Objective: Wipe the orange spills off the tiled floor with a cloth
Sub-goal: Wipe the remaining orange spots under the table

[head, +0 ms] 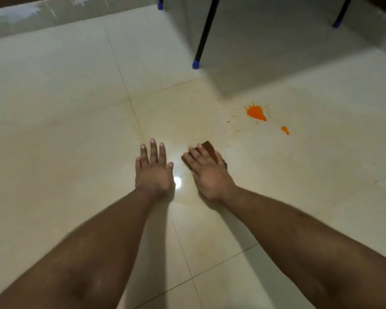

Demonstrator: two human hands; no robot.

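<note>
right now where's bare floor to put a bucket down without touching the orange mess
Bare tile lies left of the left hand, out toward the wall, and near the forearms. Avoid the patch beyond the right hand and its cloth: the big orange spill, a smaller blob and scattered specks sit there, with the chair leg behind.

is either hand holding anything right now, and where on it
The right hand lies with straight fingers on top of the folded brown cloth, pressing it to the floor, not gripping it. The left hand rests flat on the tiles, holding nothing.
</note>
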